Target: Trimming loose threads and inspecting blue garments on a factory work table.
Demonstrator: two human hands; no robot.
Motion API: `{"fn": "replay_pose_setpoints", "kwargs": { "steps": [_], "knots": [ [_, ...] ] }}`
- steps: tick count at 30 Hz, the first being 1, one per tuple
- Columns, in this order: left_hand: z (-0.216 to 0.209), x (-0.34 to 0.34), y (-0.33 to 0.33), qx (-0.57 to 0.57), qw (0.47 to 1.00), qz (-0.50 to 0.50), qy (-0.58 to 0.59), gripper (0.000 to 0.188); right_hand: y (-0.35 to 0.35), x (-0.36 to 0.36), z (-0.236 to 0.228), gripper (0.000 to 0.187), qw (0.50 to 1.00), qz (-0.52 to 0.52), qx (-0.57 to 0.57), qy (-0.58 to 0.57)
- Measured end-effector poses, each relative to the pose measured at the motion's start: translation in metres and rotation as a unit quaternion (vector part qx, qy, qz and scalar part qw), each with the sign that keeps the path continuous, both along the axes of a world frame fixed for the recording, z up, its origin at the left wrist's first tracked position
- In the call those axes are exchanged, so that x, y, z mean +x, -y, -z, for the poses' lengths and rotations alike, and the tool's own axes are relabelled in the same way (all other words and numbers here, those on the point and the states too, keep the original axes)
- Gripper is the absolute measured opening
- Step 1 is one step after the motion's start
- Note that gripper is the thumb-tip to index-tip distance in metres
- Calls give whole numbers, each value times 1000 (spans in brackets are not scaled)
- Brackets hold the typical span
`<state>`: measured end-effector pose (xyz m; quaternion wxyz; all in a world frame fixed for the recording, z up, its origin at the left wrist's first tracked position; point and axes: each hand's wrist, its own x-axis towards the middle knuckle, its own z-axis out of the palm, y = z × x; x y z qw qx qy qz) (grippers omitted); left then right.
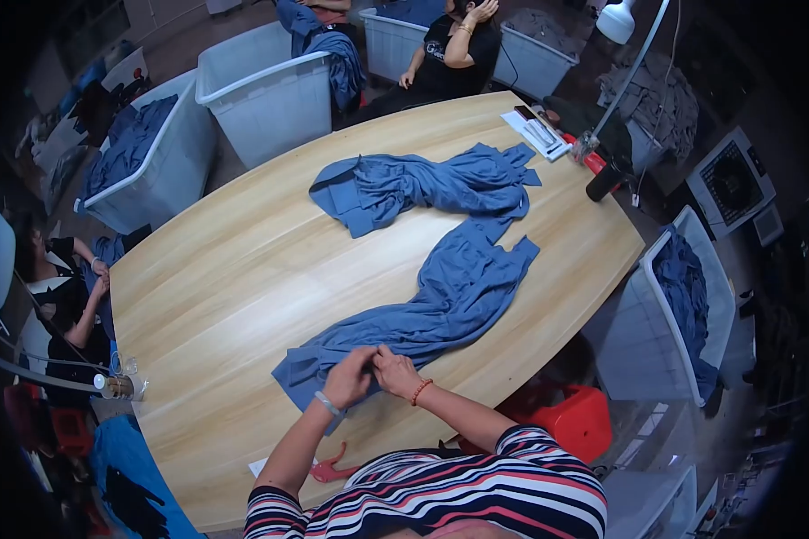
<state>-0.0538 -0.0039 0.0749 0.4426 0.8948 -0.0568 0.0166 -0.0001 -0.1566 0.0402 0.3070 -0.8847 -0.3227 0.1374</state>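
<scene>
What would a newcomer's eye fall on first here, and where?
Blue cloth, in two long stretches across the pale wooden table, probably catches the eye first. The left hand and right hand meet at its nearer stretch. A bright red stool stands beside the table, on the person's right.

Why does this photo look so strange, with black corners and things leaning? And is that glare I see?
In the head view, the corners fade to black and the right-hand white bin seems to lean, likely from the wide lens; also in the head view, a pale shine washes the middle of the table, while the near blue garment's folds remain readable.
</scene>
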Motion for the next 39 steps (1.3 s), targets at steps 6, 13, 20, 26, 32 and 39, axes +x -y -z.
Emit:
{"fn": "replay_pose_setpoints", "kwargs": {
  "steps": [6,13,20,26,32,39],
  "knots": [
    [36,-5,3,-18,996,-46,-81,20,11,-3,0,15,997,-18,70,-39],
    [31,-3,4,22,995,-17,-98,16,20,0,-3,15,995,-18,73,-62],
    [28,3,11,160,987,-18,6,5,17,6,-21,14,989,-27,123,-76],
    [13,-4,21,137,984,-73,89,20,17,13,-11,17,962,45,148,-226],
    [-15,-43,37,-20,986,-131,101,36,17,8,-22,19,951,79,191,-231],
    [25,-36,30,-201,965,-151,-69,14,11,6,-22,13,944,83,248,-204]
  ]
}}
